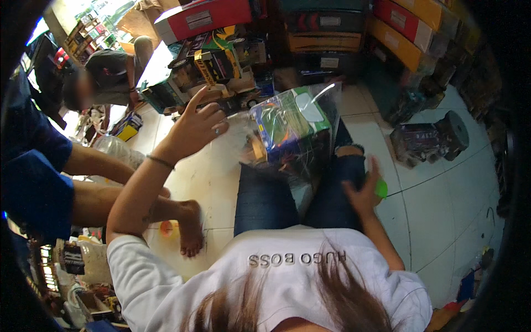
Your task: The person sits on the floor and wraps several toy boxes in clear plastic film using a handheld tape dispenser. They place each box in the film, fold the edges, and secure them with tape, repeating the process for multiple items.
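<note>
A clear plastic bag (326, 110) with a green, white and blue printed box (293, 119) inside rests over my knees. My left hand (198, 124) is raised to the left of the bag, fingers apart, index finger pointing up, nothing seen in it. My right hand (362, 191), somewhat blurred, is beside my right knee, below the bag. Its thumb and index finger are spread. A bright green object (381, 188) shows at its outer side, apparently under the curled other fingers; its kind I cannot make out.
Stacked boxes and binders (326, 41) line the far side. Printed cartons (218, 61) are piled at far left. A dark wrapped spool-like thing (431, 135) lies on the tiles at right. Another person's bare foot (191, 227) is close on my left; a second person (105, 77) bends farther back.
</note>
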A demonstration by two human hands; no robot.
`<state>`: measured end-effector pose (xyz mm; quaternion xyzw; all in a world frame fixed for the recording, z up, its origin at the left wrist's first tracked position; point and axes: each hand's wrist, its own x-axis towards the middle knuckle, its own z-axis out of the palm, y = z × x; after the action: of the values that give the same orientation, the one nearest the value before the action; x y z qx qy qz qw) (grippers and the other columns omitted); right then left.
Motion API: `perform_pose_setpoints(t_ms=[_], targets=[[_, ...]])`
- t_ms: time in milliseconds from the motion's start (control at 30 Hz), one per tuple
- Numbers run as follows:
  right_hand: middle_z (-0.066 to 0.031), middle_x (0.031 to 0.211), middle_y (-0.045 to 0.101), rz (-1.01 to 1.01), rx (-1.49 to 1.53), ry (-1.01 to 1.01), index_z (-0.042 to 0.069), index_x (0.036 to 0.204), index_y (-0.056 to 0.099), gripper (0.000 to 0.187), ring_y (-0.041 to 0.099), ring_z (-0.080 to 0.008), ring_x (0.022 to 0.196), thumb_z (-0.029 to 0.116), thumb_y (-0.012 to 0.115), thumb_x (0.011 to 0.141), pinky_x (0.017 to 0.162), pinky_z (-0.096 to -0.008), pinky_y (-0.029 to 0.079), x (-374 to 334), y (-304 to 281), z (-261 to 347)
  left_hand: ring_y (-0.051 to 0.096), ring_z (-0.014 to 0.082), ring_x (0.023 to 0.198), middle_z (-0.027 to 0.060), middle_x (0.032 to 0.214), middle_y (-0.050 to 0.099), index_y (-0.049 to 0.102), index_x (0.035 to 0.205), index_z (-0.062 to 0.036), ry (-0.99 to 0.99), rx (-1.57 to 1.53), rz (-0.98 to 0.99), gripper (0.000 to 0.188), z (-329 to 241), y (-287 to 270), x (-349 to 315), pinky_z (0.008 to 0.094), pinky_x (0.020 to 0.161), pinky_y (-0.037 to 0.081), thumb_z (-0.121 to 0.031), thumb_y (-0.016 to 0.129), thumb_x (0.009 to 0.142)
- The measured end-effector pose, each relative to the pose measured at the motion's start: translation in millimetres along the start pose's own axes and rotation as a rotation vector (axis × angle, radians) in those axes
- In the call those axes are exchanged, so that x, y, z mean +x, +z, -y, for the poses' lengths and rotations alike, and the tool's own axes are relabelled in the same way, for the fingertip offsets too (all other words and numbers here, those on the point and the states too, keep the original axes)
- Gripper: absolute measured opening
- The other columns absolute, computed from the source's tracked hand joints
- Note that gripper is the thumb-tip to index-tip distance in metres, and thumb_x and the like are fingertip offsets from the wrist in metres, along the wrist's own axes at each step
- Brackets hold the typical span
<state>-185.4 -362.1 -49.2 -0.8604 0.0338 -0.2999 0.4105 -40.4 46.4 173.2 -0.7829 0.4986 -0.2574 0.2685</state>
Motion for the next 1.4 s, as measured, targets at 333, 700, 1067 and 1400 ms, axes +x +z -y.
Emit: perform_pose_setpoints(t_ms=[333, 700, 1067, 1400], targets=[[-0.0248, 0.152, -0.017, 0.639, 0.129, 0.137, 0.004, 0.146, -0.015, 0.149, -0.008, -0.0441, 0.141, 0.063, 0.082, 0.051, 0.116, -0.0488, 0.008, 20, 82, 31, 0.061, 0.0378, 0.061, 0.0220, 0.063, 0.059, 0.066, 0.072, 0.0020, -0.322, -0.628, -0.146, 0.043, 2, -66, 147, 0.0427, 0.062, 0.051, -0.034, 0.051, 0.092], [-0.0149, 0.093, 0.065, 0.447, 0.733, 0.829, 0.005, 0.129, 0.051, 0.042, 0.065, -0.0262, 0.081, 0.023, 0.054, 0.091, 0.069, -0.0361, 0.055, 36, -14, 27, 0.060, 0.0136, 0.078, 0.0011, 0.089, 0.065, 0.063, 0.108, -0.0051, -1.014, -1.316, 0.209, 0.024, 74, -5, 106, 0.0273, 0.070, 0.048, -0.023, 0.056, 0.094], [-0.0002, 0.078, 0.056, -0.053, 0.974, 0.341, 0.000, 0.100, 0.063, 0.024, 0.049, -0.0087, 0.068, 0.018, 0.048, 0.098, 0.062, -0.0224, 0.041, 111, -8, -38, 0.047, 0.0044, 0.055, -0.0010, 0.071, 0.055, 0.064, 0.091, 0.0007, -1.533, -1.674, -0.067, 0.032, 25, 26, -9, 0.0184, 0.048, 0.038, -0.031, 0.065, 0.089], [-0.0061, 0.090, 0.063, -0.099, 0.852, 0.476, 0.001, 0.098, 0.062, 0.025, 0.055, -0.0135, 0.071, 0.022, 0.049, 0.094, 0.066, -0.0251, 0.045, 161, 19, -52, 0.045, 0.0074, 0.051, -0.0005, 0.064, 0.052, 0.059, 0.081, -0.0038, -1.705, -1.981, 0.080, 0.030, -97, 71, -47, 0.0222, 0.046, 0.037, -0.032, 0.062, 0.091]])
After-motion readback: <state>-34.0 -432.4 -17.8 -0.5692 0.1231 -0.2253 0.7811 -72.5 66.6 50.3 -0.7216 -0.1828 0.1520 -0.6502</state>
